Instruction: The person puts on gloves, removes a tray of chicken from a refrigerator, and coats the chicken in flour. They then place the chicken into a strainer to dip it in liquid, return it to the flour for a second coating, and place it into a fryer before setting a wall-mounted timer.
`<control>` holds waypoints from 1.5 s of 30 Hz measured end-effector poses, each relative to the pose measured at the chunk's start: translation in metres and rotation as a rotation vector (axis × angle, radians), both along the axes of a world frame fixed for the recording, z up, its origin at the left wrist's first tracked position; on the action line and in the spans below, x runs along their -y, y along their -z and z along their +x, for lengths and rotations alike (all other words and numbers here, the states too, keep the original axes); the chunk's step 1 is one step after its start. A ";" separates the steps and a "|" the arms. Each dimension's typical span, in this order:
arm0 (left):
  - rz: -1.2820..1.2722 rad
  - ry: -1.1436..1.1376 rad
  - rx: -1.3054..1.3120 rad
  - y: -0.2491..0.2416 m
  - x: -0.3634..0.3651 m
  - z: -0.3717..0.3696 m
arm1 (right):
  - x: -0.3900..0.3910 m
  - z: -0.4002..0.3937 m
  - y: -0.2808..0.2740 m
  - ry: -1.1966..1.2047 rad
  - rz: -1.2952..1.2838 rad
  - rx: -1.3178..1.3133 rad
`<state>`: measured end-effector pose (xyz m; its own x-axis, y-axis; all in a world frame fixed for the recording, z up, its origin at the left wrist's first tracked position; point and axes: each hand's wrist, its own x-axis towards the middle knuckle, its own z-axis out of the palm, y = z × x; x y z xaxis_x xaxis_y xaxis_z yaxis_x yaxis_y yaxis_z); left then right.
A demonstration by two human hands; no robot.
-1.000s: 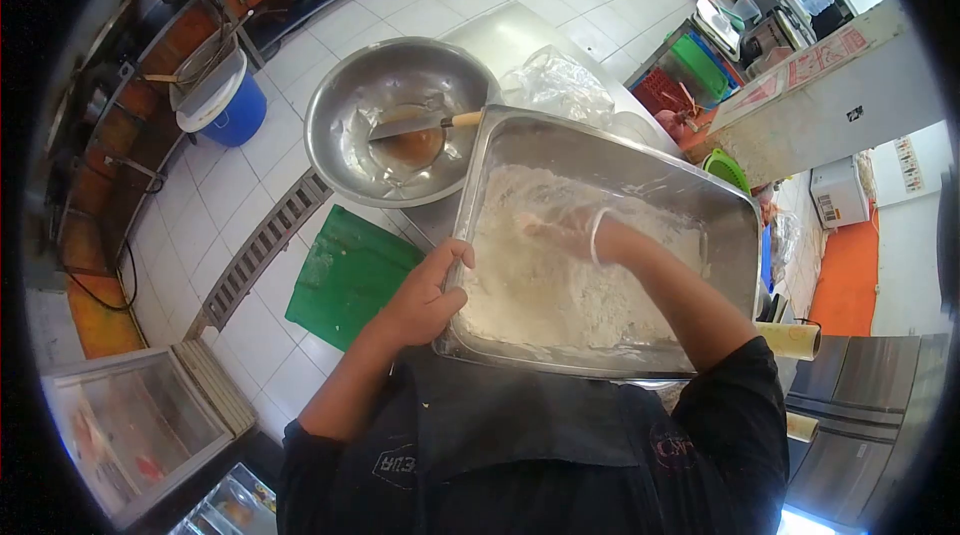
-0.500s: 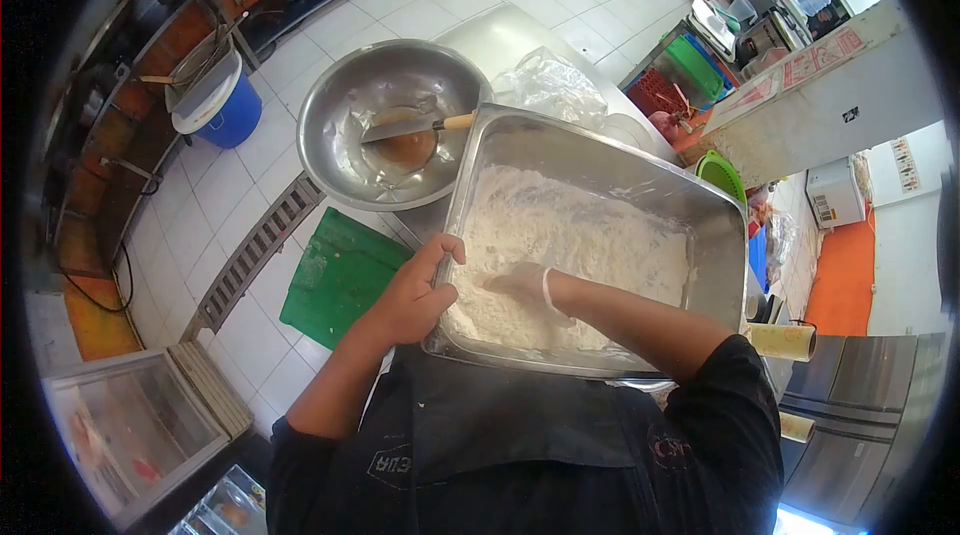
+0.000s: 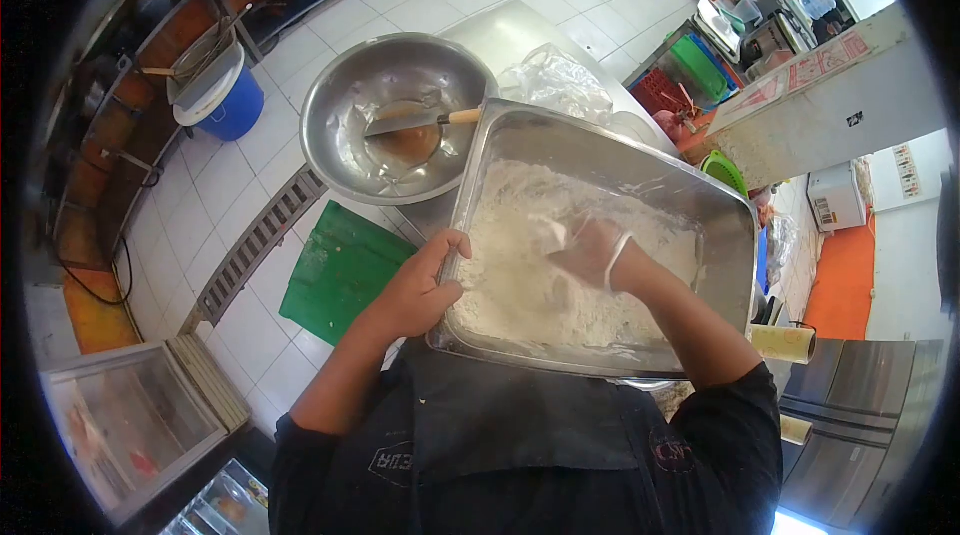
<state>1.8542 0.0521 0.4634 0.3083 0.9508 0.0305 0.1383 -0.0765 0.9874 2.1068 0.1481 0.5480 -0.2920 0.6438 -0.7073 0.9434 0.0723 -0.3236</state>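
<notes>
A deep steel pan (image 3: 640, 167) in front of me holds a bed of white flour (image 3: 520, 280). My left hand (image 3: 418, 287) grips the pan's near left rim, thumb over the edge. My right hand (image 3: 588, 247), in a thin clear glove, hovers over the middle of the flour with fingers spread and flour clinging to it; I see nothing gripped in it. Beyond the pan stands a round steel bowl (image 3: 345, 95) holding brown liquid and a knife (image 3: 420, 121) with a pale wooden handle.
A crumpled clear plastic bag (image 3: 555, 80) lies behind the pan on the steel counter. A green mat (image 3: 345, 270) lies on the tiled floor below left, by a floor drain grate (image 3: 255, 245). A blue bucket (image 3: 225, 100) stands far left. Crates and shelves crowd the right.
My right hand was at the pan's near edge, low in the flour; it has lifted and moved back toward the middle, fingers spread. My left hand stays on the rim.
</notes>
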 end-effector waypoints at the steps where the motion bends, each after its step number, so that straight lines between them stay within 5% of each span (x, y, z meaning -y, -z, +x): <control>1: -0.019 0.009 0.001 -0.001 0.000 0.000 | 0.000 0.004 -0.003 0.019 -0.002 0.037; 7: -0.027 0.018 -0.008 -0.002 -0.001 0.000 | 0.014 0.030 0.013 -0.214 0.473 -0.193; 13: -0.024 0.001 -0.017 -0.001 0.001 0.000 | -0.037 0.067 0.086 -0.080 0.122 0.035; 19: -0.053 0.015 -0.055 -0.005 0.000 -0.001 | 0.011 0.008 0.093 -0.324 0.236 -0.386; 22: -0.017 0.021 -0.047 -0.003 0.000 -0.003 | 0.013 -0.003 0.089 -0.509 0.099 -0.032; 25: -0.006 0.005 -0.014 0.001 0.002 -0.002 | -0.001 0.003 0.072 -0.828 0.209 0.046; 28: 0.067 -0.003 0.019 0.003 0.002 -0.001 | 0.001 0.018 0.053 -0.430 0.415 -0.002; 33: 0.018 0.014 0.016 -0.003 0.002 -0.003 | 0.002 0.016 0.013 -0.330 0.319 -0.068; 37: -0.030 0.030 -0.011 0.000 0.001 -0.004 | 0.008 0.033 0.028 -0.216 0.204 -0.440; 40: -0.004 0.034 -0.034 0.000 0.001 -0.004 | 0.001 0.030 0.021 -0.100 0.017 -0.188; 43: 0.051 0.019 -0.020 -0.002 0.002 -0.003 | 0.008 0.043 0.068 -0.323 0.041 -0.084; 45: 0.022 0.027 -0.002 -0.002 0.003 -0.003 | 0.041 0.015 0.076 -0.088 -0.020 0.000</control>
<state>1.8509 0.0495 0.4653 0.3339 0.9412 0.0508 0.1383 -0.1022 0.9851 2.1219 0.1072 0.4725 -0.3468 0.6012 -0.7199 0.9337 0.1485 -0.3257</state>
